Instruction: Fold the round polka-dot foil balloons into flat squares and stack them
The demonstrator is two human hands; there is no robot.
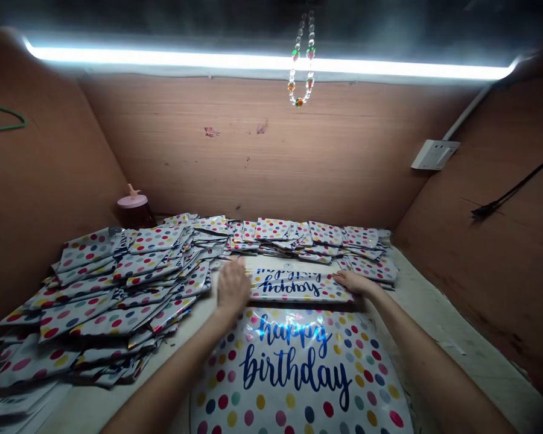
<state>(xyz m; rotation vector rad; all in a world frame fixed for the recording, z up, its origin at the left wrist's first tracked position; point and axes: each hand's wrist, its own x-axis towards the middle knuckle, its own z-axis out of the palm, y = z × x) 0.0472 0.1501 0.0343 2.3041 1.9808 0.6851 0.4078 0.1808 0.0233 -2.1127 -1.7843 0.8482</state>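
A glossy white plastic sheet (pixel 294 288) with coloured dots and blue "happy birthday" lettering is folded over in front of me, its lettering upside down. My right hand (pixel 355 284) pinches the sheet's right end between thumb and fingers. At its left end is my left hand (pixel 233 286), blurred by motion; whether it grips the sheet cannot be made out. Nearer to me lies a flat dotted sheet (pixel 276 386) with the same lettering upright, its lower edge cut off by the frame.
Folded dotted packets (pixel 104 301) are heaped on the left, with more packets (pixel 276 232) along the back panel (pixel 235 150). A pink-lidded bottle (pixel 136 208) stands at the back left. Beads (pixel 301 78) hang before the light tube (pixel 208 59). A socket (pixel 434 155) is on the right.
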